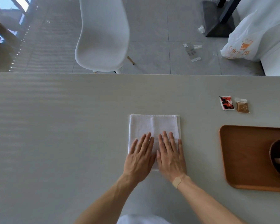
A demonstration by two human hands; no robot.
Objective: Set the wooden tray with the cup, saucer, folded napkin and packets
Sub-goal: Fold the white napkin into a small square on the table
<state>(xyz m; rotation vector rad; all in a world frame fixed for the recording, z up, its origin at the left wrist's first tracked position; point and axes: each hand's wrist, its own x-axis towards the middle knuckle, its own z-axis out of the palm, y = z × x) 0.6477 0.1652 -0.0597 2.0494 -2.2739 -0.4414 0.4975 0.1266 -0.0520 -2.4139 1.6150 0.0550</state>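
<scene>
Both hands are flat on the napkin [153,126], and that napkin is our landmark, a white folded square lying on the grey table [55,126]. The left hand [141,156] presses palm-down on the napkin's near left part, fingers stretched out and slightly spread, nothing pinched. The right hand [170,157] lies just beside it, thumbs nearly touching, palm-down on the near right part, fingers straight too; its little finger runs along the napkin's right edge. So neither hand grips anything: the cloth sits under the palms, not between the fingers. The far half of the napkin shows bare beyond the fingertips. A plaster [176,182] sits on the right wrist.

Right of the napkin, well apart, lies the wooden tray [242,159], cut off by the frame edge. On it rests a dark round dish [275,152], only partly in view; whether that is the saucer or the cup, I cannot tell. Beyond the tray, right of the napkin's far edge, two packets lie side by side on the table: a red packet [227,103] and a brown packet [242,106], just apart. Across the table from the napkin stands a white chair [103,34].
</scene>
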